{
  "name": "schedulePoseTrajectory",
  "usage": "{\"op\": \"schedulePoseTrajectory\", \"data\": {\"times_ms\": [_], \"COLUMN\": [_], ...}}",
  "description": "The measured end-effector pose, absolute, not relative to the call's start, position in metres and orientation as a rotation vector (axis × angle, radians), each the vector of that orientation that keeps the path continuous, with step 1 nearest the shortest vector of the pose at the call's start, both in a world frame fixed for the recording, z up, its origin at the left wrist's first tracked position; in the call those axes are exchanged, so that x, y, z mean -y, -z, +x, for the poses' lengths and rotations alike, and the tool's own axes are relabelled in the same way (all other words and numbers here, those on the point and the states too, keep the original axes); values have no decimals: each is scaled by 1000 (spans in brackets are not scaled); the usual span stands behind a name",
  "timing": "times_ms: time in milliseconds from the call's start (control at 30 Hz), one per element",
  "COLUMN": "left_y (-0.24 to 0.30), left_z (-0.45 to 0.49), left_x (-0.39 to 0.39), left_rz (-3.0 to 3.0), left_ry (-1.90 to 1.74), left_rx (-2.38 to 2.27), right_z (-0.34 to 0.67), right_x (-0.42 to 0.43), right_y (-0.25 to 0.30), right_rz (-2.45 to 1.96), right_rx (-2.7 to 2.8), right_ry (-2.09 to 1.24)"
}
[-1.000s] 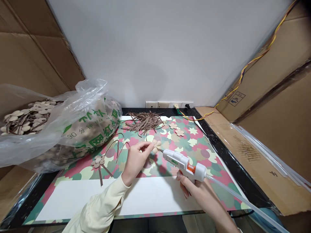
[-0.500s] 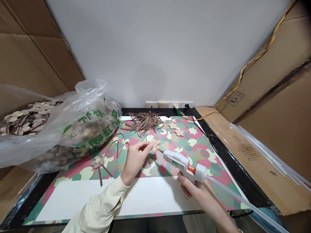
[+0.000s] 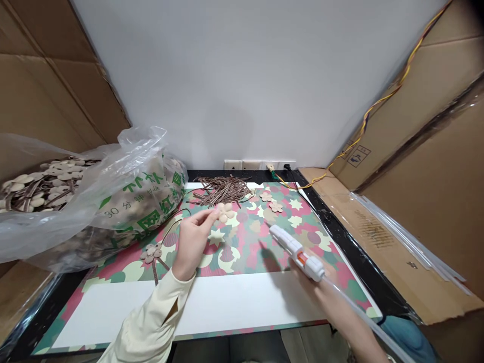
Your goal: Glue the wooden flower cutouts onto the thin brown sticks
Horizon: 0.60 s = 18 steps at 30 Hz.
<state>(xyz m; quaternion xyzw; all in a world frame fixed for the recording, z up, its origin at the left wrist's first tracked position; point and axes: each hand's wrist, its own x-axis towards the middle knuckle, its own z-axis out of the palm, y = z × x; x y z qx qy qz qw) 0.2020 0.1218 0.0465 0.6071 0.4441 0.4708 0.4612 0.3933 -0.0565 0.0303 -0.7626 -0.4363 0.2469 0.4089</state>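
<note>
The glue gun is smooth plastic, the flower matt.

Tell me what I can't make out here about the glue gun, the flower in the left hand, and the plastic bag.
All in the head view:
Trigger: hidden by the glue gun and the blurred right hand.
Glue stick: far end cut off by the bottom edge.
Flower: underside turned away; any glue too small to tell.
Plastic bag: cut off by the left edge; its cloudy film blurs deeper contents.
</note>
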Motion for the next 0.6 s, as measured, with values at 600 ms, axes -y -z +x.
{"op": "schedulePoseTrajectory", "data": {"times_ms": [600], "left_y": [-67], "left_z": [134], "left_x": [-128], "left_rz": [1425], "left_ry": [-1220], "left_rx": [-1111], "right_z": [528], "right_x": [49], "right_y": [-11], "right_rz": [-2393], "right_rx": [1784], "right_ry": [-167]}}
